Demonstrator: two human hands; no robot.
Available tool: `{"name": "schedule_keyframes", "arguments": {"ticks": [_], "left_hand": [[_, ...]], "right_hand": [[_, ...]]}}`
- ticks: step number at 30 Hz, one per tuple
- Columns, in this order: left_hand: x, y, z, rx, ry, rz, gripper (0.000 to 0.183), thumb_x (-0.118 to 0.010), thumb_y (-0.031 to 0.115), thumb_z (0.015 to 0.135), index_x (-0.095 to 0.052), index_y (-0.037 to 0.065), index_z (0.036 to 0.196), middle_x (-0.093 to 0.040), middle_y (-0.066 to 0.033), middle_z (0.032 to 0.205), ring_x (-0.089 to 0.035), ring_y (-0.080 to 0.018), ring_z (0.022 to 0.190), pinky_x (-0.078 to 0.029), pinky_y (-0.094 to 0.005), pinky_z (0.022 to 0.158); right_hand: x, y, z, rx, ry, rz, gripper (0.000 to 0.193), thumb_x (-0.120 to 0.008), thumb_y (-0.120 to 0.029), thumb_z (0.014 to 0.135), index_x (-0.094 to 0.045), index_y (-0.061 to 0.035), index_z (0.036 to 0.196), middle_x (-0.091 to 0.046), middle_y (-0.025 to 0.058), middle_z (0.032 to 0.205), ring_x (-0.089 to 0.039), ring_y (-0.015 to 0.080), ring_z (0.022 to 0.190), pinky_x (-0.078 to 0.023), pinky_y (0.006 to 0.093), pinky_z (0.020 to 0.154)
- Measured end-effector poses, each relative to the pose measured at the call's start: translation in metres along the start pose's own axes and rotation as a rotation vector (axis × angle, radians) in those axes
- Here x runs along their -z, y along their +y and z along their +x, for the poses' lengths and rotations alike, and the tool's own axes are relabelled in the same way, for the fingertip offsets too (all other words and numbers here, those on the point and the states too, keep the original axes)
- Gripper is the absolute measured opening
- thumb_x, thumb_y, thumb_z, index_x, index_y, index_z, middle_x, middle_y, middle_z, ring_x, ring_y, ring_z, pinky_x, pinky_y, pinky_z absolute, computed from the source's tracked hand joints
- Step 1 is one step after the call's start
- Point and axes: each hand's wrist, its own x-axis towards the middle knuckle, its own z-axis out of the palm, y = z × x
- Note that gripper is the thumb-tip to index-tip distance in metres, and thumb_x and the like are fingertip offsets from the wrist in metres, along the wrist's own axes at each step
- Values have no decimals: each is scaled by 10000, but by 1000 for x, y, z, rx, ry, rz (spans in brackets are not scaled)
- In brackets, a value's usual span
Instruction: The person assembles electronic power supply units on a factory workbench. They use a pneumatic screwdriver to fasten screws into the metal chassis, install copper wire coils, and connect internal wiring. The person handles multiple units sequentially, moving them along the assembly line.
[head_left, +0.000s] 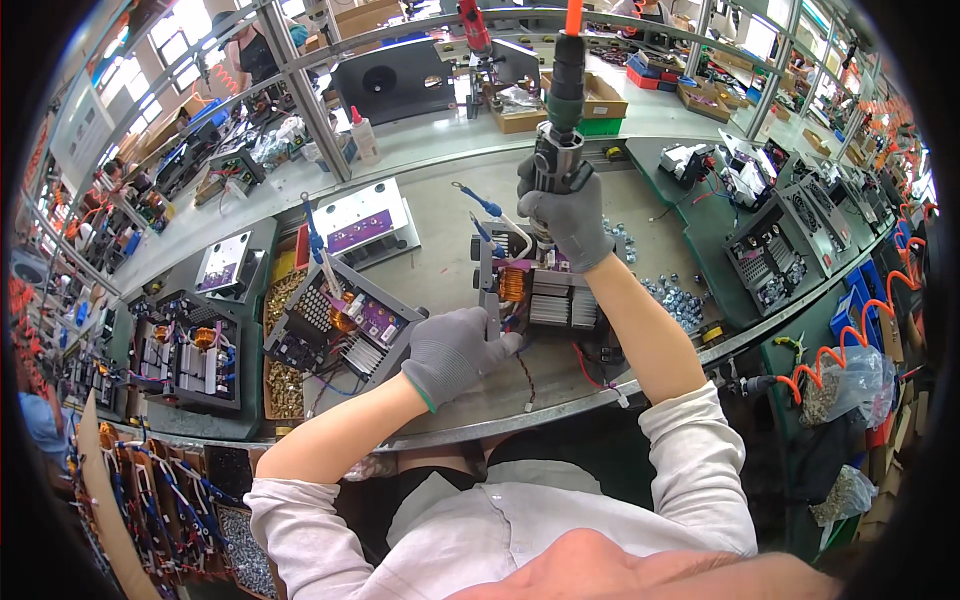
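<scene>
In the upper middle of the frame, the right hand (575, 218), in a gray glove, is clamped around an upright power driver (566, 95) with an orange hose (573, 18) at its top. Below the driver, at the center of the frame, an open electronic unit (562, 308) with a copper coil and silver heat-sink fins lies on the gray table (440, 205); whether the driver's tip touches it is hidden. The left hand (455, 355), also gloved, is closed on the unit's lower left edge, thumb and finger pinching the panel. Left of center lies a 2nd open unit (345, 322), tilted. Silver fasteners (678, 300) are scattered right of center, and brass-colored fasteners (284, 390) fill a tray at the lower left.
</scene>
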Motion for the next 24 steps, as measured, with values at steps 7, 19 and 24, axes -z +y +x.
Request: {"name": "schedule_keyframes", "arguments": {"ticks": [7,19,24], "left_hand": [[0,-3,-5,-26,54,-9,427,-665,492,826,-679,66,796,-678,-145,754,-682,-311,700,-525,-409,644],[4,0,-12,-53,83,28,409,-649,464,848,-693,63,781,-683,-149,761,-682,-314,712,-529,-415,658],[2,-1,-14,-62,98,49,412,-647,467,847,-688,63,778,-680,-151,754,-680,-313,708,-527,-419,652]], "right_hand": [[3,0,0,-26,8,116,319,-661,35,644,-625,23,961,-630,67,749,-608,133,605,-487,253,536],[5,7,4,-29,-20,134,332,-675,37,622,-618,24,949,-630,78,750,-608,146,604,-500,264,552],[6,7,4,-27,-22,126,328,-672,37,626,-613,22,949,-628,75,752,-609,144,607,-500,262,548]]}}
